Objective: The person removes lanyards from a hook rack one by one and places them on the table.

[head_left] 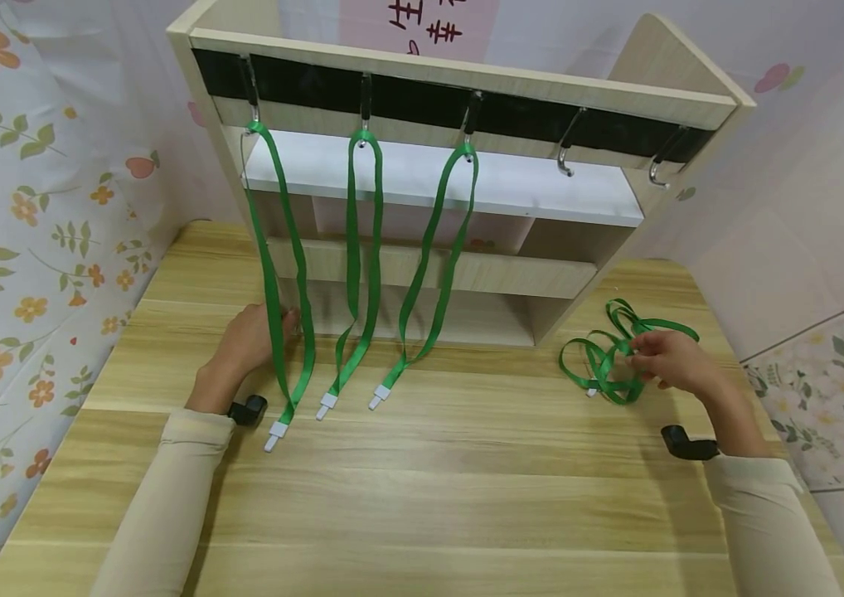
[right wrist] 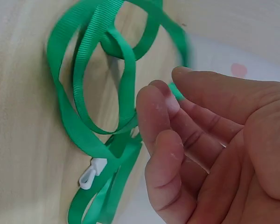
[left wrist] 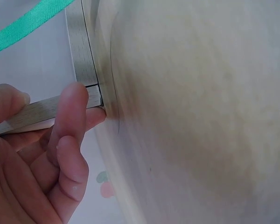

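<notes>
A wooden shelf rack [head_left: 392,264] has metal hooks along its black strip. Green lanyards hang from three hooks: one at the left [head_left: 301,278], another in the middle [head_left: 375,249], a third further right [head_left: 455,257], each ending in a white clip. My left hand [head_left: 246,342] grips the lower left side panel [left wrist: 42,111] of the rack, thumb on one face and fingers round the other. On the table at right lies a tangled pile of green lanyards [head_left: 601,365], and a white clip [right wrist: 93,172] shows in it. My right hand [head_left: 671,361] pinches a green strap from this pile.
Two hooks at the right, one [head_left: 565,162] and the outermost [head_left: 657,172], carry nothing. The rack stands at the back of the wooden table [head_left: 422,481]. A floral cloth [head_left: 41,249] covers the wall at left, and a pale wall rises close at right.
</notes>
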Demonstrator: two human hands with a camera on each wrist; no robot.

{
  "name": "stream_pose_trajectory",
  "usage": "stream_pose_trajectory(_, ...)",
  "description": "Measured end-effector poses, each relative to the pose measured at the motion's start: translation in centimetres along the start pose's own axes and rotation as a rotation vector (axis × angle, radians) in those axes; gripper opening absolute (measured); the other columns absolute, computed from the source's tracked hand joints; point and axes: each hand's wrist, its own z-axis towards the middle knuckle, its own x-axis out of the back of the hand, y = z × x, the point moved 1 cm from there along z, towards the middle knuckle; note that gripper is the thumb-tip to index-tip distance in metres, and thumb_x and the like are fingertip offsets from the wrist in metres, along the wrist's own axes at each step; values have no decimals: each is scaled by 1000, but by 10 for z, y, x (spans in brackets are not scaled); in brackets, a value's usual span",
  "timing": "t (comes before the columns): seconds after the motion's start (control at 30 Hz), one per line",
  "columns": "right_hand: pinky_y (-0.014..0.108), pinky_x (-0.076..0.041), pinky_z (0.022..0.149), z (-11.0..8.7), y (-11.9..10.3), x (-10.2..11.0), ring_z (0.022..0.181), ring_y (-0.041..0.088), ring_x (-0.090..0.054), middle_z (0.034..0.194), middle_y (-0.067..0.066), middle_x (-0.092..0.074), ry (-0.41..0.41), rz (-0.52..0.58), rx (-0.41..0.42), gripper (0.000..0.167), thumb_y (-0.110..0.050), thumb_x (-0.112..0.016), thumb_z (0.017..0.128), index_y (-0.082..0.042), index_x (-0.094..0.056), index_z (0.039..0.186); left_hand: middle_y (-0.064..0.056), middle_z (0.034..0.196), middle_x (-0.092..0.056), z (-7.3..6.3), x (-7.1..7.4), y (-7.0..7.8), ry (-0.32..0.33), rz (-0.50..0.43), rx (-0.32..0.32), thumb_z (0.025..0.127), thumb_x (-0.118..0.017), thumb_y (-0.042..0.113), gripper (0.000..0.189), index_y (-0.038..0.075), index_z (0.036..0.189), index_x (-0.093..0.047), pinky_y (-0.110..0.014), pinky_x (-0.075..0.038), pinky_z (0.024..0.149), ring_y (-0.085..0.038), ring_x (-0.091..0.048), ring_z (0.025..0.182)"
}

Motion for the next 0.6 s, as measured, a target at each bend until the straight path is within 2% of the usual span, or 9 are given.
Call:
stream_pose_trajectory(0.17,34,-53,58,0,-1,1,77,23,-68,105,27,-67,13,-27,16,43,-12,-55,99,14,-47,133,-7,57,-54,0,0,0,-1,1,1,104,-45,18,35,4,73,-55,-32,-38,49,-21,-48,50)
stream_pose_trajectory(0.43,37,-54,59,-9,-19,8,77,25,-69,100,22,-68,71,-82,45,40,-19,-56,101,8,-52,130,-6,55,-53,1,0,1,-8,4,-7,104,-45,16,39,5,68,-54,-31,-37,48,-20,-48,49)
stream_pose_trajectory(0.6,31,-52,56,-17,-40,13,70,14,-66,98,18,-69,148,-131,104,36,-23,-56,101,4,-57,125,-7,56,-54,0,0,1,0,6,-2,104,-45,18,37,4,71,-55,-32,-38,48,-20,-48,49)
